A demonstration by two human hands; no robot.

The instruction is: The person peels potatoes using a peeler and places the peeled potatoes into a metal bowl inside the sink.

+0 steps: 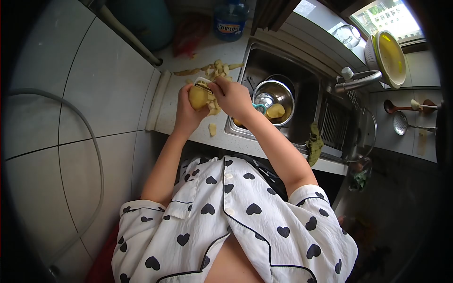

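My left hand (pixel 188 113) is wrapped round a potato (pixel 197 98) above the counter. My right hand (pixel 232 96) grips a peeler (pixel 204 84), whose white head lies against the top of that potato; most of its handle is hidden by my fingers. Behind and below them, potato peelings (pixel 220 69) are heaped on the counter, with one loose scrap of peel (pixel 212 129) nearer me. Right of my hands, a steel bowl (pixel 289 98) stands in the sink and holds a peeled potato (pixel 275 111).
The steel sink (pixel 306 78) has a tap (pixel 363 80) on its right and a limp green cloth or leaf (pixel 314 144) over its front edge. A blue-labelled bottle (pixel 230 21) stands at the back. Colanders (pixel 391 59) lean by the window; ladles (pixel 400 123) hang at right.
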